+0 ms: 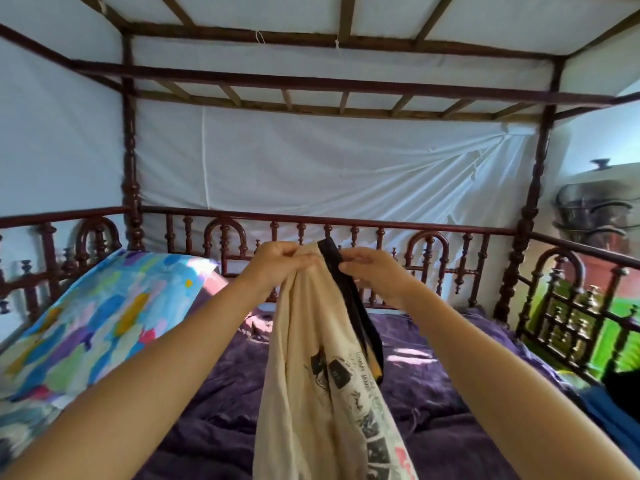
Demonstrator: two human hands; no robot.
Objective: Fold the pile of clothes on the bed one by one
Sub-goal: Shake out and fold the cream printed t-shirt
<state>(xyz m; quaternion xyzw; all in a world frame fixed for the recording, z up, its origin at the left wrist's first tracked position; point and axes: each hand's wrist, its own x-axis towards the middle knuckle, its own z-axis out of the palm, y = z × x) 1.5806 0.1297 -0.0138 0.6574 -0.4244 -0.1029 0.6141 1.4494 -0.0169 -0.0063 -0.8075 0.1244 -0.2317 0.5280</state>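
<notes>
A cream T-shirt [311, 375] with black printed pictures and a black neck trim [349, 299] hangs lengthwise in front of me, raised above the purple bedspread [433, 427]. My left hand [280, 263] grips the bunched top of the cream cloth. Just to its right, my right hand [372, 268] pinches the black trim near its upper end. The shirt's lower part runs out of view at the bottom edge. Dark and blue clothes [616, 403] lie at the bed's right edge.
A pillow [86, 334] in bright blue, yellow and pink patches leans at the left. A dark carved wooden railing [346, 233] encloses the bed, with posts and a canopy frame overhead. White cloth hangs behind. Stacked metal pots [592, 209] stand beyond the right rail.
</notes>
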